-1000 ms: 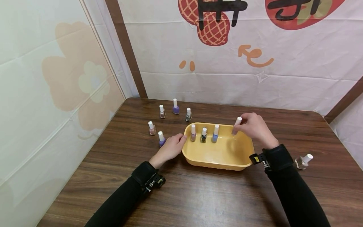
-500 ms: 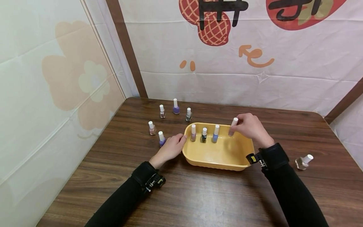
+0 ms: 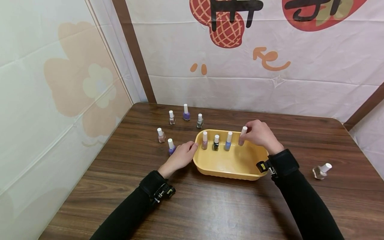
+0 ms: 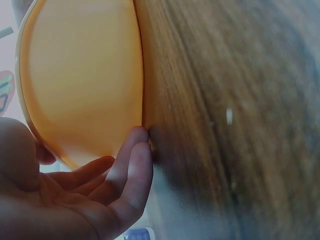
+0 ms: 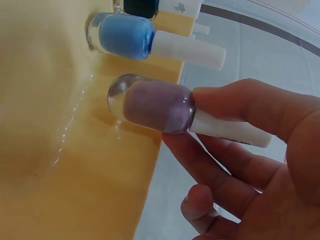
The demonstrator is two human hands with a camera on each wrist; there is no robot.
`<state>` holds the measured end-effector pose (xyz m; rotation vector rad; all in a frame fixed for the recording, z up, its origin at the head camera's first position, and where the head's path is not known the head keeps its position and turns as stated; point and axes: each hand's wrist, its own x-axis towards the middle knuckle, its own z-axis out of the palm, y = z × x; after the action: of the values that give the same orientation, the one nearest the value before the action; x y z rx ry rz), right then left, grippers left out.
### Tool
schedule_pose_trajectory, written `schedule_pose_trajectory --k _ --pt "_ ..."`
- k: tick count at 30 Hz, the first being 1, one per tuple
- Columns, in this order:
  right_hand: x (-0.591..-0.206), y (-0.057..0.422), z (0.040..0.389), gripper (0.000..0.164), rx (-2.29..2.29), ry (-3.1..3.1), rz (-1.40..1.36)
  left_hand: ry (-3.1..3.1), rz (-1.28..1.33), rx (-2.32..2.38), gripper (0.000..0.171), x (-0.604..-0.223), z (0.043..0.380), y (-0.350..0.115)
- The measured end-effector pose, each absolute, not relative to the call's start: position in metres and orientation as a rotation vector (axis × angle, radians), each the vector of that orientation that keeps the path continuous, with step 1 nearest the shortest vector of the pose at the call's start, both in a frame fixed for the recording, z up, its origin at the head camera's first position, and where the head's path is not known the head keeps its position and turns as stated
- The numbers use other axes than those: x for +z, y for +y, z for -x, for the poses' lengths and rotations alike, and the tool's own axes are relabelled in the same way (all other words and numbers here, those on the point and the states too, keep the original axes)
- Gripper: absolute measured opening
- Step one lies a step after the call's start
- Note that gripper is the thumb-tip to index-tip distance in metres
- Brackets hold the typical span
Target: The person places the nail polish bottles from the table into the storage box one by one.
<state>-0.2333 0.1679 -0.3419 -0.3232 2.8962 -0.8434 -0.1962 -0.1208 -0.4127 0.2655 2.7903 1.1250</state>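
A mauve nail polish bottle (image 5: pixel 157 106) with a white cap is pinched between the thumb and fingers of my right hand (image 3: pixel 260 133), at the right end of a row in the yellow tray (image 3: pixel 231 173). Its base is close to the tray floor; I cannot tell whether it touches. Left of it stand a blue nail polish bottle (image 3: pixel 228 145), a dark one (image 3: pixel 216 146) and a pinkish one (image 3: pixel 205 144), all upright. My left hand (image 3: pixel 181 155) grips the tray's left end, thumb at the rim and fingers against the outer wall (image 4: pixel 80 90).
Beside my left hand stands a purple nail polish bottle (image 3: pixel 171 149), partly hidden. Several more, including a pink one (image 3: pixel 161 137) and another purple one (image 3: pixel 186 115), stand behind on the wooden table (image 3: pixel 126 186). A clear bottle (image 3: pixel 321 172) lies tilted at the right. A printed cloth (image 3: pixel 240 90) hangs behind.
My right hand has moved left along the tray with the mauve bottle and lowered it slightly, closer to the blue one. The left hand and tray have stayed in place.
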Motion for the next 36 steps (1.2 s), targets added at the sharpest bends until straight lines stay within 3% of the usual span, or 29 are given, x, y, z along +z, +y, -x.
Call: schedule_pose_trajectory --k 36 --pt "-0.357 0.157 0.237 0.023 -0.623 2.933 0.263 2.764 -0.255 1.135 0.041 -0.413 0.197 -0.121"
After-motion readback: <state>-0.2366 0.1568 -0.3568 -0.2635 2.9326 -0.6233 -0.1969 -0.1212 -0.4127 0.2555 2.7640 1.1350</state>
